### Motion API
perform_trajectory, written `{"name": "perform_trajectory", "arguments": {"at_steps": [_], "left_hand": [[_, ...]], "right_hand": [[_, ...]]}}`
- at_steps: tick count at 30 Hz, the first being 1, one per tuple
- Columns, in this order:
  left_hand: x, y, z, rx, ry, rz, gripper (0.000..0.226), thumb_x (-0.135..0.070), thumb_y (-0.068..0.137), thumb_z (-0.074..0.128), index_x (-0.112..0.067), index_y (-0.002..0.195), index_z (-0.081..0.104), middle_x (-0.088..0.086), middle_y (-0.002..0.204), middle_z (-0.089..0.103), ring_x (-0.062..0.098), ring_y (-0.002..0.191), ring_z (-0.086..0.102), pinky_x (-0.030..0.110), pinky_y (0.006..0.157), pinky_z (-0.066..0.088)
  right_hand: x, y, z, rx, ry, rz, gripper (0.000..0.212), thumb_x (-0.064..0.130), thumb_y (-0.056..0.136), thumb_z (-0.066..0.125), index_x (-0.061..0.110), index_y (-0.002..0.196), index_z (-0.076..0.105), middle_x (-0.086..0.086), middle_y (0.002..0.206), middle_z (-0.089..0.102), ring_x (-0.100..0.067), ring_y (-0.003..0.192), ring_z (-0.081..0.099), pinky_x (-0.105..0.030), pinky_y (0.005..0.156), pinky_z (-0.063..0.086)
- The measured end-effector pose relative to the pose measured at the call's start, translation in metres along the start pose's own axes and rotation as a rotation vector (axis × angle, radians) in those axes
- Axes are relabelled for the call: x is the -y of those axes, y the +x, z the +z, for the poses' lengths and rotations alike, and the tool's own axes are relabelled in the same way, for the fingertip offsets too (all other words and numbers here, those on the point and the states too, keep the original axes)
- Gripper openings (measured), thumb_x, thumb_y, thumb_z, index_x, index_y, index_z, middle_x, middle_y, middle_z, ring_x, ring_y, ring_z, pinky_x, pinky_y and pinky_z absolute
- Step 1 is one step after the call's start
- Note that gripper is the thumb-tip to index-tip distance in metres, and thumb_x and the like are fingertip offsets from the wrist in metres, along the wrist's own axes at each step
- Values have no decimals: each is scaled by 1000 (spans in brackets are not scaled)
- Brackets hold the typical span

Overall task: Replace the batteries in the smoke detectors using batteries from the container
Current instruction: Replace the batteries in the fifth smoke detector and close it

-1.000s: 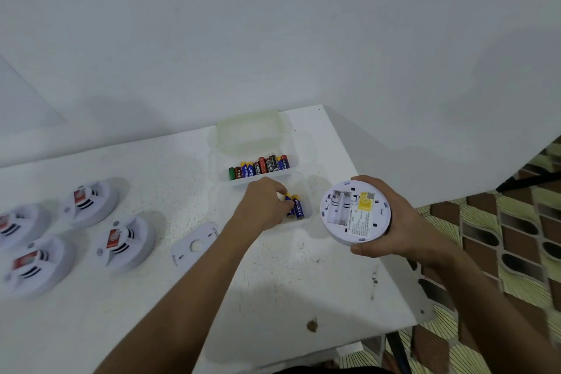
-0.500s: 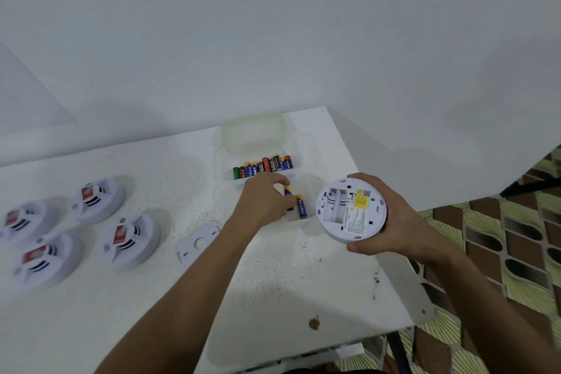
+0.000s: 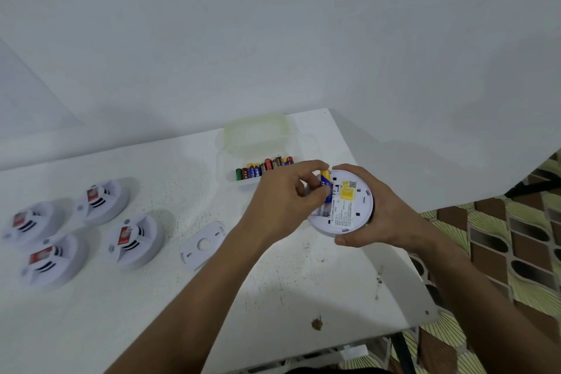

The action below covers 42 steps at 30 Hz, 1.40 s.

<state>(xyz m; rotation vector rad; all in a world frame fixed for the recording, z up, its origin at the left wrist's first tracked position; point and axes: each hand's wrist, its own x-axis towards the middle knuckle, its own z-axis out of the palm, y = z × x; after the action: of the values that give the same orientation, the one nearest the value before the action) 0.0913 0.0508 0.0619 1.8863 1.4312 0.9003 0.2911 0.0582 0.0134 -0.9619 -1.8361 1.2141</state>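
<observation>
While the left hand (image 3: 283,191) pinches a blue-and-yellow battery (image 3: 325,185) between thumb and fingers and holds it at the open battery bay, the right hand (image 3: 375,215) cups a smoke detector (image 3: 344,206) from its far side, back face up, fingers wrapped round the rim. That detector is lifted off the worktop (image 3: 182,297), just in front of the container, and the battery sits at the bay's edge; whether it is seated I cannot tell, since the fingers cover most of the bay. By my reading, this is the loading step for the first unit, and little of the whole job is finished.

A flat white cover plate (image 3: 202,245) lies on the worktop to the left of the hands, most likely this detector's back, so it will need refitting. Further left, four other smoke detectors (image 3: 133,241) rest face up in a loose group, well apart from the hands; nothing shows they have been opened, so I judge they are all left to do.

Behind the hands stands the clear plastic container (image 3: 258,136), its lid open toward the wall. Inside, a row of batteries (image 3: 262,167) in green, red, blue and dark wrappers lies side by side along the near wall; the rest of the box looks bare.
</observation>
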Motion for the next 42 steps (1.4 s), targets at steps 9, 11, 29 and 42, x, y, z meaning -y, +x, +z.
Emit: {"name": "perform_trajectory", "arguments": {"at_steps": [9,11,29,42], "left_hand": [[5,1,-6,264,-168,-103,39,-33,90,65,-31,129,62,-10,110,71,8,76,67,29,66,58],[6,0,-8,329,-228,-108,47,-28,88,67,-31,134,57,-9,109,72,17,77,68,33,66,60],[19,3,-7,462,-65,-21,70,-49,72,66,-35,138,48,1,118,69,26,92,65,46,85,55],[50,19,-3,-20,-105,-170,25,-29,92,64,-26,116,69,1,91,71,14,68,64,27,61,50]], "right_hand": [[2,2,-12,-38,-5,-57,87,29,53,90,48,128,50,12,125,60,-22,118,58,-25,93,53],[3,2,-14,-30,-10,-54,86,31,54,89,49,128,50,16,124,60,-18,117,58,-22,92,52],[0,2,-19,53,13,23,85,22,56,88,22,130,47,20,124,57,-11,119,56,-16,91,50],[-10,-4,-31,-34,51,78,91,5,54,88,19,135,47,6,127,60,-16,120,58,-24,93,51]]}}
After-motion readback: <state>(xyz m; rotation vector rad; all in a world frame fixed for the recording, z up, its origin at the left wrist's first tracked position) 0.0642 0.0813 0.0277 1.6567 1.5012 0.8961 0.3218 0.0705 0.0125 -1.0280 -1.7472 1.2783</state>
